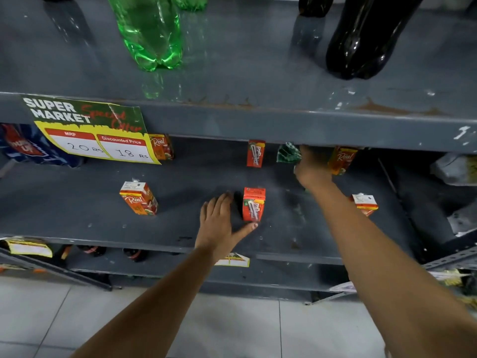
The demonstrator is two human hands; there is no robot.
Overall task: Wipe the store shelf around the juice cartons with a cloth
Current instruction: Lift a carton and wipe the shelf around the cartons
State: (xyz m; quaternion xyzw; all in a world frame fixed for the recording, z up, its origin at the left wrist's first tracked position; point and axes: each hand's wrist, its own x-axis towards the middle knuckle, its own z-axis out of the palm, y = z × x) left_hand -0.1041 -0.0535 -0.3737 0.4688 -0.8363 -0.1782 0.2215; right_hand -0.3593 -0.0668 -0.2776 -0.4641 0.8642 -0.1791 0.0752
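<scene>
Several small orange-red juice cartons stand spread over the grey middle shelf (77, 210). My left hand (219, 223) lies flat on the shelf with fingers spread, just left of the centre carton (253, 204); its thumb tip touches the carton's front base. My right hand (311, 169) reaches deep to the back of the shelf under the upper shelf's lip, holding a green cloth (288, 152) pressed against the surface. A back carton (342, 160) stands right beside that hand, and another back carton (255, 153) is left of the cloth.
More cartons stand at the front left (139, 198), front right (365, 204) and back left (161, 147). The upper shelf holds a green bottle (152, 34) and a dark bottle (361, 45). A price sign (95, 130) hangs from the upper shelf's edge. Grey bags (454, 169) lie far right.
</scene>
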